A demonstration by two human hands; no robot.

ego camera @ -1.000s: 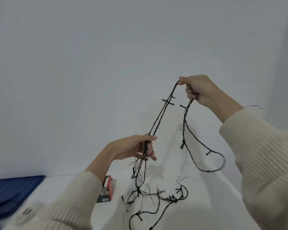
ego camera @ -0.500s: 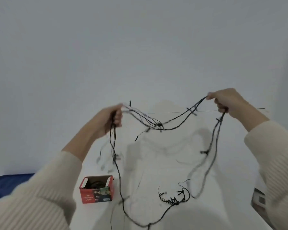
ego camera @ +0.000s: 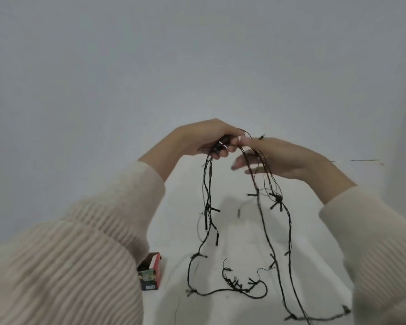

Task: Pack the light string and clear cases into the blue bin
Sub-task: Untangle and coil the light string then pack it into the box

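Mid-frame, left hand clamps gathered loops of the black wire light string; right hand, fingers loosely spread, feeds another. Coiling step; next, gather slack off the white surface.

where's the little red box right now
In the head view the small red box stands open on the white table, low and left of centre, beside the left sleeve and left of the trailing light string.

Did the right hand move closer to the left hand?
Yes. The right hand swung inward to meet the left hand above the table.
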